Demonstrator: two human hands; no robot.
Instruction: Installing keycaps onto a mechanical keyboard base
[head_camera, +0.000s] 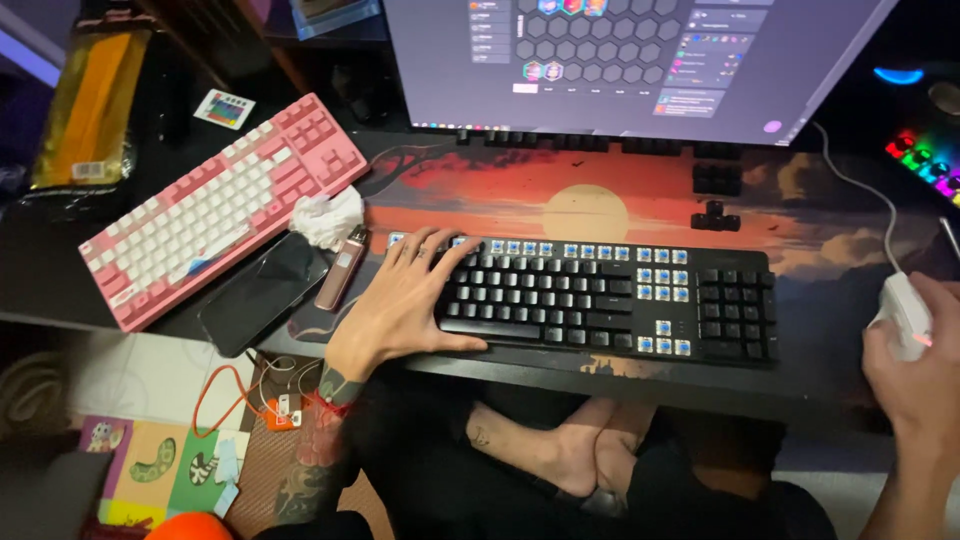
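Note:
My left hand (405, 300) rests on the left end of a black keyboard (610, 300), fingers spread over the keys and thumb along its front edge. Some keycaps are off along the top row and right side, showing blue switches. My right hand (915, 375) wraps around a white mouse (905, 308) at the far right of the desk. The keyboard lies on a desk mat (640, 195) printed with a red sunset. A monitor (640, 60) stands behind it, showing a window with hexagon tiles.
A pink and white keyboard (215, 205) lies angled at the left, with a dark phone (262, 290), a slim pink device (343, 267) and crumpled tissue (328, 215) beside it. Loose black keycaps (716, 195) sit on the mat. My crossed legs (560, 455) are under the desk.

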